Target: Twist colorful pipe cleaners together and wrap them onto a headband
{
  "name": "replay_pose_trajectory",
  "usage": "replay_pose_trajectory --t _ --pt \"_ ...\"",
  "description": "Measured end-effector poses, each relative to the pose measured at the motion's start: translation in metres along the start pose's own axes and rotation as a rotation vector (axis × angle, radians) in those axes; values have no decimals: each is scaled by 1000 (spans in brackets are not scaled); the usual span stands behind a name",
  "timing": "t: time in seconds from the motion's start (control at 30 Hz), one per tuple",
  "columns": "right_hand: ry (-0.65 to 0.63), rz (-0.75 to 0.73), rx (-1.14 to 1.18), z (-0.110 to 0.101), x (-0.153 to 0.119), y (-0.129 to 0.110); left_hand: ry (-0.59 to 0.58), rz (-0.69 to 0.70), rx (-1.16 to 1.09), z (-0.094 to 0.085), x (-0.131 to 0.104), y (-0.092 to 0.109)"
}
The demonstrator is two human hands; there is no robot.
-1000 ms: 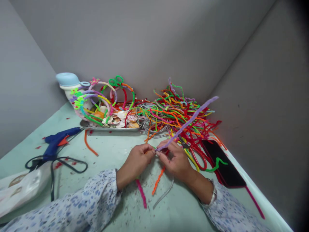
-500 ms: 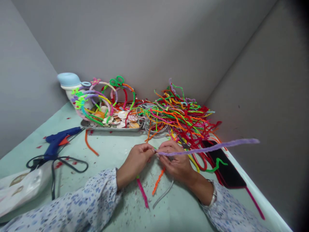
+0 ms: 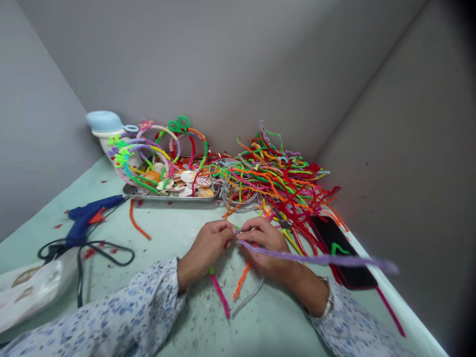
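My left hand and my right hand meet at the middle of the table, fingertips pinched close together. A purple pipe cleaner starts at the fingertips and runs off to the right across my right hand, its far end blurred. Below my left hand a pink pipe cleaner with a green part hangs down. An orange pipe cleaner and a grey wire stick out below my right hand. My fingers hide how these pieces join.
Behind my hands are a metal tray of shells, pipe-cleaner hoops and a heap of pipe cleaners. A blue glue gun and a plastic bag lie left. A phone lies right, pliers behind my right hand.
The free end of the purple pipe cleaner has swung downward and now crosses in front of the phone. My right fingers have shifted slightly at the pinch; both hands stay in about the same place.
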State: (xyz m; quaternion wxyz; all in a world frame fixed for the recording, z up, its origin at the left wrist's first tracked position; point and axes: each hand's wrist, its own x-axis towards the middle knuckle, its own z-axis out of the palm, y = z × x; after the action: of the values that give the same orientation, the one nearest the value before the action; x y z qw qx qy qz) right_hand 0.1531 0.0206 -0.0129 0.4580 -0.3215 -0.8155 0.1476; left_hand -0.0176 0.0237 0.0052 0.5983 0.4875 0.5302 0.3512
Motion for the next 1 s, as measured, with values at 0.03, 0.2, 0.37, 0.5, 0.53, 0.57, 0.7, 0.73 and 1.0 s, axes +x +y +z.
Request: replay_pose_trajectory --t 0.03,0.2,0.37,0.5,0.53,0.57,0.7,0.73,1.0 --pt "-4 -8 -6 0 0 0 0 -1 -3 0 0 0" --pt "-11 -45 -61 -1 1 -2 -2 2 -15 0 -1 0" --pt "-36 -76 -116 -2 1 -3 9 16 -14 0 0 -1" --pt "-77 -99 -178 -3 1 -4 13 28 -5 0 0 -1" --pt "-89 -103 -198 -3 1 -5 13 31 -2 0 -1 -1" --pt "-102 -107 -216 -3 1 -5 13 33 1 0 -1 0" --pt "-158 -123 -271 -3 1 -7 12 43 18 2 -2 2" --pt "-163 -130 -280 -3 1 -7 12 47 24 2 -3 2" --pt "-211 -145 -303 -5 0 -8 24 101 67 1 -1 0"
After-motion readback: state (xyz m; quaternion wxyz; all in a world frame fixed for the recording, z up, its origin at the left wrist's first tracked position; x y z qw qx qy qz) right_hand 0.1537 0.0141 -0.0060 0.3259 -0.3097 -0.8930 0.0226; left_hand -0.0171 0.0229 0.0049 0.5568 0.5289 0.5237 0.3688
